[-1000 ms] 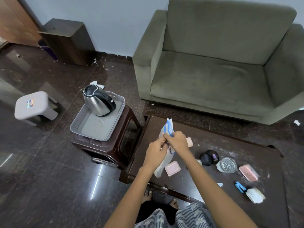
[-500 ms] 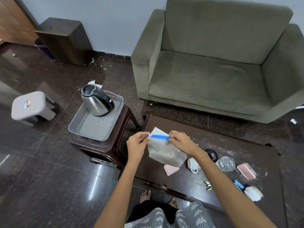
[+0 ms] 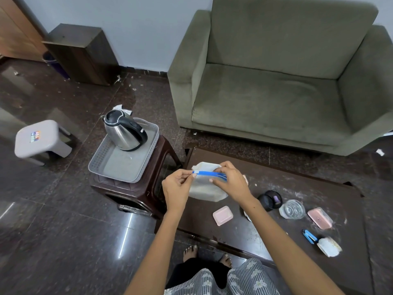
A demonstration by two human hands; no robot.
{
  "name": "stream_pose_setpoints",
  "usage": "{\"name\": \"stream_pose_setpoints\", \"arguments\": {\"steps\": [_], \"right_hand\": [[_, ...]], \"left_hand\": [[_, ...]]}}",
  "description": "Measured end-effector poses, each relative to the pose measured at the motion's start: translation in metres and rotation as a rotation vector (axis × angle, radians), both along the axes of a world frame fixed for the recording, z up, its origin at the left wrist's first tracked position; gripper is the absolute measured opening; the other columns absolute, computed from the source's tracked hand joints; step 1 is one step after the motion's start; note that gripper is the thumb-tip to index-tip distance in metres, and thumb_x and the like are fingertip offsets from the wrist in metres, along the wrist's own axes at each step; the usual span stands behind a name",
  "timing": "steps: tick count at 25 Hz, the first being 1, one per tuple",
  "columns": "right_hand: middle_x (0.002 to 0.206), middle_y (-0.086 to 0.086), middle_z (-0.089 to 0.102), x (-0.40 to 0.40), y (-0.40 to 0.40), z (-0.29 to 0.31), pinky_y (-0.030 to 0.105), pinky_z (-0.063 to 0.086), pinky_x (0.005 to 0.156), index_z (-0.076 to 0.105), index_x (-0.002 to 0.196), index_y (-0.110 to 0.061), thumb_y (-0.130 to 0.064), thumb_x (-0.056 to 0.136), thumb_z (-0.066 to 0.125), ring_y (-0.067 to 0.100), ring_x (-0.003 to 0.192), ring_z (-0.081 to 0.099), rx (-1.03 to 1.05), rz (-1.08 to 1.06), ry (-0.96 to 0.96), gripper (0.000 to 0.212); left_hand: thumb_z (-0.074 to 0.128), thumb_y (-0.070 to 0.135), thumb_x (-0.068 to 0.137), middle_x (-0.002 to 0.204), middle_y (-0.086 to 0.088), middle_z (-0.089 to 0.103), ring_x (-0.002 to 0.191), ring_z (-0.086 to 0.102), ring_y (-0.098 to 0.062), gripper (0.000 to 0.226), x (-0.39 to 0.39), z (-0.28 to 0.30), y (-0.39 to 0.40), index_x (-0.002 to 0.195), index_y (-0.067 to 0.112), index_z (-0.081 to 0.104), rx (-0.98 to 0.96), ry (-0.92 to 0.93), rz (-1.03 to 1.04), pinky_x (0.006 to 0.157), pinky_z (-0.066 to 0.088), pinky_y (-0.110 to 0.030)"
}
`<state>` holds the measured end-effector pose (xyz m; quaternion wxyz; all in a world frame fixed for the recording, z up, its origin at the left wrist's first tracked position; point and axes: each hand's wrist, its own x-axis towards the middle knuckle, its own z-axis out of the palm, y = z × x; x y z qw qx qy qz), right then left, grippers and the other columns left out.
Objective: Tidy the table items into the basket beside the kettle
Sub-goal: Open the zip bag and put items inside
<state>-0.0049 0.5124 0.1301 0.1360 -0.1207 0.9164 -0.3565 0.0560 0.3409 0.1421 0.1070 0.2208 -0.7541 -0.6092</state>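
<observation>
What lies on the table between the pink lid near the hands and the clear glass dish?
In the head view, a black round case lies between the pink lid and glass dish; the right forearm crosses there too.

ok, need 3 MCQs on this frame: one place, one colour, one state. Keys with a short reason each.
1. Where does the kettle stand?
A. on the sofa
B. in the grey basket
C. on the low table

2. What colour is the strip along the top of the bag?
A. red
B. green
C. blue

3. How is the bag held?
A. lying untouched on the table
B. pinched by both hands
C. held by the right hand alone

Answers:
1 B, its base sits inside the basket's far end.
2 C, the strip between the fingers is blue.
3 B, the left hand and the right hand each pinch the strip above the table.
</observation>
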Motion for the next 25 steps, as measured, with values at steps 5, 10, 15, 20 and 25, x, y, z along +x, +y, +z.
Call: {"name": "stream_pose_setpoints", "arguments": {"steps": [5, 10, 15, 20, 25], "right_hand": [[0.104, -0.012, 0.047, -0.001, -0.005, 0.004, 0.033, 0.049, 0.074, 0.069, 0.105, -0.016, -0.037, 0.079, 0.072, 0.012, 0.094, 0.057, -0.098, 0.069, 0.092, 0.033], [0.091, -0.008, 0.059, 0.004, -0.024, -0.001, 0.035, 0.048, 0.074, 0.075, 0.083, -0.020, -0.036, 0.079, 0.073, 0.009, 0.083, 0.059, -0.304, 0.065, 0.016, 0.017], [0.082, -0.009, 0.061, 0.000, -0.026, -0.004, 0.027, 0.044, 0.074, 0.074, 0.078, -0.010, -0.022, 0.075, 0.078, 0.009, 0.079, 0.057, -0.340, 0.035, -0.097, 0.013], [0.077, -0.010, 0.061, -0.011, -0.021, -0.005, 0.033, 0.044, 0.071, 0.072, 0.071, -0.013, -0.022, 0.073, 0.078, 0.017, 0.077, 0.060, -0.267, 0.046, -0.151, 0.011], [0.078, -0.006, 0.064, -0.021, 0.008, -0.018, 0.029, 0.043, 0.072, 0.073, 0.069, -0.012, -0.019, 0.071, 0.080, 0.016, 0.077, 0.062, -0.129, 0.078, -0.152, 0.009]], "left_hand": [[0.074, 0.005, 0.077, 0.079, -0.002, 0.074, 0.076, 0.071, -0.010, 0.009, 0.000, 0.001, -0.005, 0.084, 0.010, 0.075, 0.056, -0.029, -0.069, 0.074, 0.054, -0.022], [0.076, 0.008, 0.076, 0.076, -0.005, 0.075, 0.074, 0.072, -0.018, 0.010, -0.003, -0.002, 0.000, 0.077, 0.018, 0.074, 0.114, -0.070, -0.137, 0.072, 0.054, -0.023], [0.070, 0.004, 0.080, 0.068, -0.006, 0.073, 0.070, 0.071, -0.021, 0.019, 0.002, -0.006, 0.007, 0.071, 0.021, 0.072, 0.064, -0.096, -0.068, 0.071, 0.053, -0.031], [0.068, 0.002, 0.079, 0.065, -0.009, 0.071, 0.068, 0.069, -0.025, 0.030, -0.004, -0.014, 0.009, 0.066, 0.029, 0.071, 0.093, -0.122, 0.026, 0.071, 0.052, -0.034], [0.069, -0.001, 0.078, 0.071, -0.009, 0.070, 0.069, 0.065, -0.020, 0.009, -0.006, -0.023, -0.008, 0.084, 0.004, 0.074, 0.276, -0.167, 0.214, 0.072, 0.055, -0.032]]}}
